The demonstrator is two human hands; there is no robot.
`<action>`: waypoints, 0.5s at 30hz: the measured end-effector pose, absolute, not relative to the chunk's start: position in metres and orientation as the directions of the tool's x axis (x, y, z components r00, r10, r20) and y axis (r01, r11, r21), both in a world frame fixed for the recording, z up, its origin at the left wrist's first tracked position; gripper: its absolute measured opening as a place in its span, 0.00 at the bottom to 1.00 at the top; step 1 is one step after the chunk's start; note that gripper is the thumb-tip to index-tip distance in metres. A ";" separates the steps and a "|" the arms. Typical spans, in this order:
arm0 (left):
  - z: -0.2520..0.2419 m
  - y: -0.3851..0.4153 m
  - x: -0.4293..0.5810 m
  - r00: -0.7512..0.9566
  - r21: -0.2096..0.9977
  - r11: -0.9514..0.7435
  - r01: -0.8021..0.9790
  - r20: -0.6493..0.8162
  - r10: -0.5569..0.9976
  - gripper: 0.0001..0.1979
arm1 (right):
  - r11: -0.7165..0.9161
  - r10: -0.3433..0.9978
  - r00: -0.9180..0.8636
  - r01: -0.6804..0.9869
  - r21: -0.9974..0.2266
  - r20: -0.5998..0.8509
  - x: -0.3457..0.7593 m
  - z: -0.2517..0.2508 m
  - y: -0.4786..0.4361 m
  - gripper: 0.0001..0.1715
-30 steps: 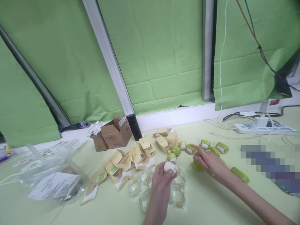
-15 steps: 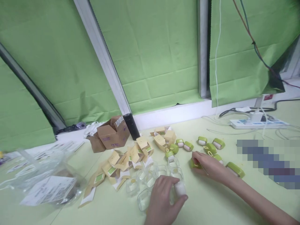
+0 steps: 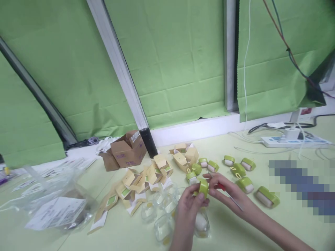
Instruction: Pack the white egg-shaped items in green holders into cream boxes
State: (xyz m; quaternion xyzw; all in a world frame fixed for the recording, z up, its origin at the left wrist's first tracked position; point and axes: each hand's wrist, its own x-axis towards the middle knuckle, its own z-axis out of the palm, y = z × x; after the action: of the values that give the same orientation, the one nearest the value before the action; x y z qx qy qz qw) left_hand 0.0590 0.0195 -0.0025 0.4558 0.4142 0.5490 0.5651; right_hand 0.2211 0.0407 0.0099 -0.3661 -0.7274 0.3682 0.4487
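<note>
My left hand (image 3: 187, 205) is closed around a small green cover (image 3: 203, 188), which stands on edge between thumb and fingers. Close beside it, my right hand (image 3: 226, 191) grips a thin metal tool with a red part (image 3: 221, 187); the tool's exact kind does not show. Its shaft runs back along the wrist. Below the left hand lies a clear plastic shell with a white piece (image 3: 201, 222) inside. Several more clear plastic shells (image 3: 162, 228) lie to the left. Green-and-white cases (image 3: 267, 197), some with yellow loops, are scattered beyond and right of my right hand.
Opened cardboard sleeves (image 3: 132, 178) lie heaped left of centre. Behind them stand a brown carton (image 3: 128, 151) and a black cylinder (image 3: 148, 142). At left rests a clear plastic bag (image 3: 78, 198) with papers. A white power strip (image 3: 272, 142) with cables lies at the back right.
My left hand has let go of the white piece, which now lies in a clear shell, and holds the green cover. My right hand has moved left, close to it.
</note>
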 end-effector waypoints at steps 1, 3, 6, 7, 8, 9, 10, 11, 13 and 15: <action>-0.003 0.020 0.058 0.031 0.956 -0.012 -0.292 0.022 0.999 0.21 | 0.494 0.851 -0.330 0.241 -0.835 0.408 0.222 0.010 0.042 0.13; -0.004 0.019 0.056 0.025 0.915 0.017 -0.403 -0.008 1.000 0.21 | 0.514 0.846 -0.328 0.292 -0.806 0.421 0.225 0.012 0.044 0.11; -0.003 0.016 0.054 0.055 0.859 0.094 -0.503 -0.076 0.996 0.19 | 0.471 0.869 -0.313 0.285 -0.835 0.384 0.225 0.013 0.044 0.10; -0.003 0.015 0.054 0.047 0.864 0.107 -0.492 -0.096 0.994 0.17 | 0.457 0.874 -0.314 0.270 -0.848 0.371 0.224 0.013 0.043 0.09; -0.002 0.015 0.054 0.029 0.885 0.104 -0.454 -0.103 0.994 0.16 | 0.445 0.877 -0.320 0.253 -0.859 0.360 0.222 0.013 0.042 0.09; -0.002 0.015 0.054 0.008 0.913 0.088 -0.398 -0.092 0.996 0.14 | 0.436 0.878 -0.326 0.242 -0.867 0.350 0.221 0.013 0.041 0.08; -0.002 0.015 0.054 -0.007 0.939 0.063 -0.339 -0.069 0.998 0.14 | 0.430 0.879 -0.328 0.238 -0.871 0.345 0.220 0.013 0.039 0.07; -0.003 0.015 0.054 -0.020 0.957 0.031 -0.290 -0.038 0.999 0.14 | 0.432 0.879 -0.326 0.238 -0.870 0.348 0.219 0.013 0.038 0.07; -0.005 0.017 0.054 -0.041 0.972 -0.031 -0.233 0.022 0.999 0.16 | 0.465 0.864 -0.329 0.235 -0.853 0.381 0.218 0.014 0.036 0.07; -0.008 0.020 0.053 -0.055 0.973 -0.052 -0.225 0.041 0.998 0.17 | 0.509 0.835 -0.355 0.212 -0.834 0.420 0.219 0.015 0.036 0.07</action>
State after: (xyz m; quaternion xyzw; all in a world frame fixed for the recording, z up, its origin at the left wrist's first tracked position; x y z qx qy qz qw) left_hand 0.0534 0.0204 -0.0082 0.4386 0.4402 0.5776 0.5293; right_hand 0.2187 0.0355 0.0149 -0.3512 -0.7453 0.3492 0.4464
